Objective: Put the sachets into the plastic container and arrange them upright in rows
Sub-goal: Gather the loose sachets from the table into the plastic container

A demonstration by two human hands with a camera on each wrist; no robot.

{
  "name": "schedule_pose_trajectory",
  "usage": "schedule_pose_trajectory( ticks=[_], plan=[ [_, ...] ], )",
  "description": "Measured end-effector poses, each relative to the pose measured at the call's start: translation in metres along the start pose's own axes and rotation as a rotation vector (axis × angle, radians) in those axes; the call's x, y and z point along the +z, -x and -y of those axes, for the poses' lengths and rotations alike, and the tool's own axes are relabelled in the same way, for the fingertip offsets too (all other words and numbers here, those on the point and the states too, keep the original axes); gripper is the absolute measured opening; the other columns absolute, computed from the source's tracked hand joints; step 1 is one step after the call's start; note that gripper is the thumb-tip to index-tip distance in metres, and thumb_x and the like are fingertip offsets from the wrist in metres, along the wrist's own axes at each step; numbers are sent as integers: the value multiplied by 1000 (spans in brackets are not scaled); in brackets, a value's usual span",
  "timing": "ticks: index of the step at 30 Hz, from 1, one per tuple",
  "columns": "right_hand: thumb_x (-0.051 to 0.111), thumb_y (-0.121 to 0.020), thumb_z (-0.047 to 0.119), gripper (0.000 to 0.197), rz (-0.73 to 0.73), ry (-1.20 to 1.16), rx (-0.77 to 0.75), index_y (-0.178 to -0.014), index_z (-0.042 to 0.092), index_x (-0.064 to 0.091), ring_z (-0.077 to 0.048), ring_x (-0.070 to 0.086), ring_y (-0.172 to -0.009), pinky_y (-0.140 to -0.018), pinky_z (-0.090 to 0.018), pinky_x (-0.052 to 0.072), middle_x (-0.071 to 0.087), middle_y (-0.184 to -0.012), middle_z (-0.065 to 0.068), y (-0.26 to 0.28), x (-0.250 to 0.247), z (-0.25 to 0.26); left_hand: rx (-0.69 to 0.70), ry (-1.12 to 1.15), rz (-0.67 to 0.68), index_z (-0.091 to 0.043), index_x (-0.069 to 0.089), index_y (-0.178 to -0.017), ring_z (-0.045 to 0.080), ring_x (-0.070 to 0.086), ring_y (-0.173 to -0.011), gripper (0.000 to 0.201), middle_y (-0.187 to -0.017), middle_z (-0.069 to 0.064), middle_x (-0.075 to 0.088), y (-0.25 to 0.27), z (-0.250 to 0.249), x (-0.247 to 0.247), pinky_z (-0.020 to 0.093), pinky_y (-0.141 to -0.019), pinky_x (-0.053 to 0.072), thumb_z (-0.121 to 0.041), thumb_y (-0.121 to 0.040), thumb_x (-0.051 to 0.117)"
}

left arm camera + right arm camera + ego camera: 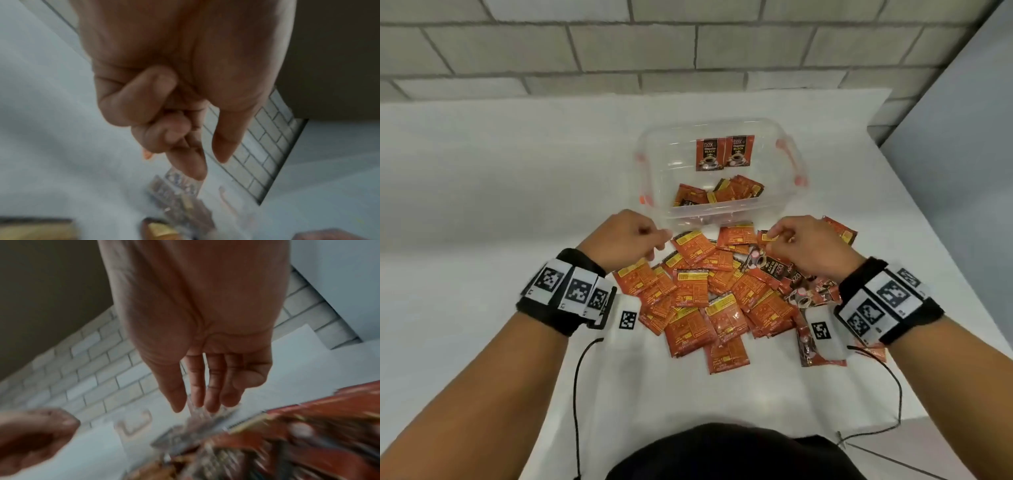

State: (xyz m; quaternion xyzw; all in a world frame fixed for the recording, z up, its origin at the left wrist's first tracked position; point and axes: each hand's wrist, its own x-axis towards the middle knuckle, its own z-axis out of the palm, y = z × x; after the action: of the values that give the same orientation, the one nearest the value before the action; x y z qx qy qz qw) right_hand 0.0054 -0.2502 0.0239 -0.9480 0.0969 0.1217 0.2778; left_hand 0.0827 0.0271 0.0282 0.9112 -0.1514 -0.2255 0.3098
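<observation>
A clear plastic container (pixel 654 161) stands at the table's middle. Two sachets (pixel 724 154) stand upright against its far wall, and several more (pixel 717 193) lie flat near its front. A pile of orange sachets (pixel 698 294) spreads on the table just in front of it. My left hand (pixel 654 240) hovers over the pile's left far corner. Its outer fingers (pixel 156 91) are curled into the palm and it holds nothing (pixel 209 167). My right hand (pixel 780 238) reaches down at the pile's far right, fingers straight (pixel 195 408), tips at one orange sachet (pixel 768 236).
The white table (pixel 500 205) ends at a grey brick wall (pixel 619 44) behind the container. The table's right edge runs diagonally close to the pile. Black cables (pixel 577 394) trail from both wristbands toward my body.
</observation>
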Motion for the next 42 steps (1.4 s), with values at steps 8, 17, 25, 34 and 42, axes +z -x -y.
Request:
schedule_pose_trajectory(
  ticks=[8, 17, 25, 34, 42],
  plan=[
    [64, -81, 54, 71, 40, 397, 43, -138, 18, 42, -31, 42, -127, -102, -44, 42, 44, -139, -14, 2, 36, -3, -273, -231, 35, -17, 50, -129, 22, 54, -106, 69, -122, 6, 54, 0, 39, 36, 32, -85, 46, -40, -71, 80],
    [70, -80, 42, 60, 26, 312, 79, -128, 14, 49, -29, 44, -122, -98, -40, 42, 47, -131, -11, 1, 37, -1, -364, -377, 37, -15, 47, -125, 28, 43, -117, 77, -122, 10, 49, -7, 40, 41, 39, -94, 43, -54, -66, 79],
    [49, -97, 15, 28, -111, -193, 125, -125, 15, 46, -16, 60, -72, -47, -20, 40, 52, -118, -3, 9, 12, -9, -255, 108, 14, -20, 38, -118, 17, 61, -82, 60, -96, 2, 58, 2, 48, 22, 27, -67, 48, -32, -76, 78],
    [61, -89, 32, 57, 119, 187, 165, -135, 5, 41, -23, 59, -96, -77, -33, 52, 55, -125, -12, 11, 36, -10, -77, -61, 220, -24, 44, -140, 13, 58, -103, 72, -123, -3, 59, 14, 48, 46, 25, -86, 46, -31, -77, 78],
    [70, -82, 33, 53, 4, 312, 119, -127, 16, 48, -36, 33, -129, -104, -45, 34, 38, -135, -15, 10, 42, -10, -74, -243, 9, -22, 54, -123, 23, 46, -113, 58, -120, 6, 49, 3, 44, 55, 36, -91, 44, -36, -73, 81]
  ],
)
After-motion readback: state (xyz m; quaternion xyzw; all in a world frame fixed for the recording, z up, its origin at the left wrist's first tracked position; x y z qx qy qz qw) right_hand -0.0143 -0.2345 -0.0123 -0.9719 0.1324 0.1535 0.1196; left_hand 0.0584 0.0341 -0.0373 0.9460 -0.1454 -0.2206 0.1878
